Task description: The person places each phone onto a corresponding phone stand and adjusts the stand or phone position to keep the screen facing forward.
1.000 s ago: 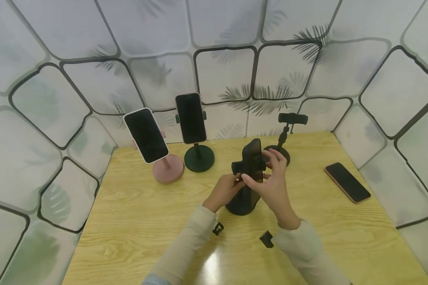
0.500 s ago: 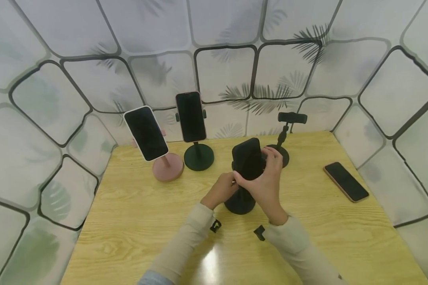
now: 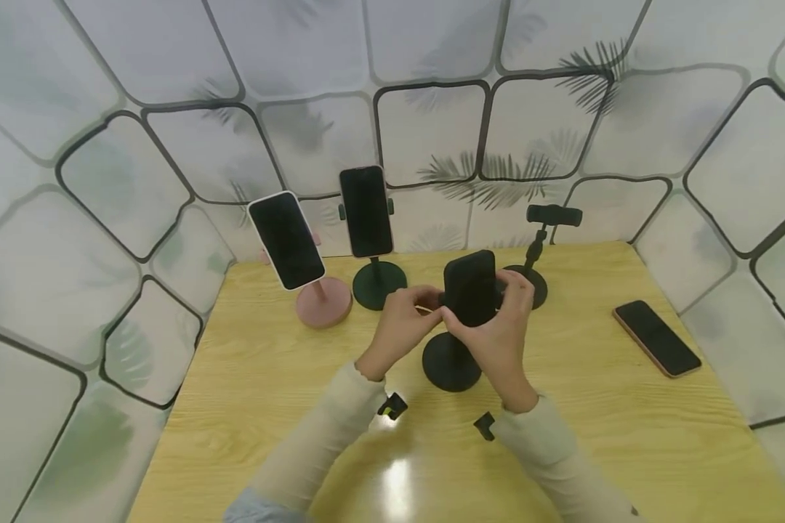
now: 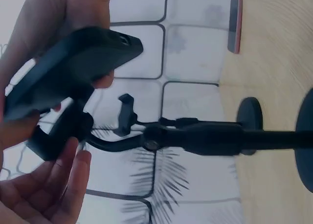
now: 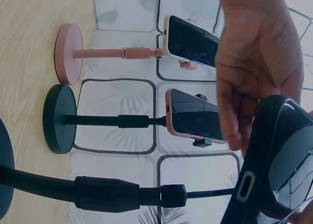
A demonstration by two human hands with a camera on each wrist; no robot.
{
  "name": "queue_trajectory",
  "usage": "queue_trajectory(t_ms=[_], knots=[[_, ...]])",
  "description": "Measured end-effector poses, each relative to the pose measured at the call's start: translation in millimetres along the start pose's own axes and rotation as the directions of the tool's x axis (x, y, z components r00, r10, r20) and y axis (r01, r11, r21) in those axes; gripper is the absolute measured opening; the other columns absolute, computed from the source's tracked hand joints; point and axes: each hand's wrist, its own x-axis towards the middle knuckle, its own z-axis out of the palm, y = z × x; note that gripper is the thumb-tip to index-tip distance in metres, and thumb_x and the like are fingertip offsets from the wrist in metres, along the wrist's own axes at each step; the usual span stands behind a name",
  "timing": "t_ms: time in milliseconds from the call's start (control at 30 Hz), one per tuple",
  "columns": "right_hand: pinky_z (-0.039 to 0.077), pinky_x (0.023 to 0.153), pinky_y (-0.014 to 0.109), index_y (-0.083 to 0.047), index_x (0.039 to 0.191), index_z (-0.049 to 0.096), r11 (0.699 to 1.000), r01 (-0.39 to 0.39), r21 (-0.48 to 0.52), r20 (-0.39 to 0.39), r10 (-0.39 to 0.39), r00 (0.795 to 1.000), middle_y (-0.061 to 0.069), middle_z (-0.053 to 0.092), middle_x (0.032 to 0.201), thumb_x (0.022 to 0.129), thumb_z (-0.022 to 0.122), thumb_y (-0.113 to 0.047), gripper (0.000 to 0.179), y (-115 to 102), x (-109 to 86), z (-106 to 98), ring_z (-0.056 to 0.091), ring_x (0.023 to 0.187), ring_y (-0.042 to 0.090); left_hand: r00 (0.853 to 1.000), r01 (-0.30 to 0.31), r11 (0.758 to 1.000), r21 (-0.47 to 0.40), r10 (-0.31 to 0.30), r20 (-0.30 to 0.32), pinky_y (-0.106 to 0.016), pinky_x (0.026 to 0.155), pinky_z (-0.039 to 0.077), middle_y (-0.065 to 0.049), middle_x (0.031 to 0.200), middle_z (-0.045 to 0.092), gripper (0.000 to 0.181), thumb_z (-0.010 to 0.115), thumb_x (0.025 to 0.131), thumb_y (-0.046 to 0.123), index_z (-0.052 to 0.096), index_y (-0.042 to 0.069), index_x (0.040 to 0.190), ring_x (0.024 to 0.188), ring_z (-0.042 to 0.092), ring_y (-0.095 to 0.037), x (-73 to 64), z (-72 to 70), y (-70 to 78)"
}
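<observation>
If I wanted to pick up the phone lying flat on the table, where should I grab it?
Probably best to pinch the phone by its two long edges, near the middle, from above: it lies flat on the table, dark face up, with only its thin sides to hold. The right hand is nearer.

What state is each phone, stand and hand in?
Held phone: tilted, face dark
Front black stand: upright, clamping unclear
Back black stand: upright, empty
White phone: tilted, screen dark
Pink stand: upright, holding white phone
Clamped phone: tilted, screen dark
Green stand: upright, holding clamped phone
Loose phone: flat, screen dark
Left hand: holding front black stand
Right hand: gripping held phone
</observation>
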Motion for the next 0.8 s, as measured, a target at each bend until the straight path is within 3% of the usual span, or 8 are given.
queue_trajectory(t_ms=[233,800], knots=[[0.034,0.094,0.047,0.001,0.12,0.042,1.0,-0.021,-0.009,0.017,0.021,1.0,0.022,0.035,0.123,0.062,0.086,-0.026,0.077,0.6,1.4,-2.2,0.034,0.115,0.034,0.998,0.054,0.995,0.085,-0.051,-0.034,-0.024,0.067,0.055,-0.007,0.088,0.073,0.019,0.068,0.085,0.014,0.072,0.004,0.101,0.077,0.068,-0.015,0.8,0.2,10.2],[0.035,0.1,0.05,-0.001,0.115,0.042,0.993,-0.118,-0.033,-0.044,0.116,0.992,0.02,0.032,0.123,0.063,0.086,-0.028,0.074,0.6,7.6,4.0,0.033,0.117,0.035,0.999,-0.022,0.995,0.099,0.025,-0.025,-0.02,0.065,0.055,-0.009,0.083,0.073,0.019,0.071,0.082,0.014,0.073,0.001,0.097,0.071,0.068,-0.014,-1.6,-10.2,8.6]])
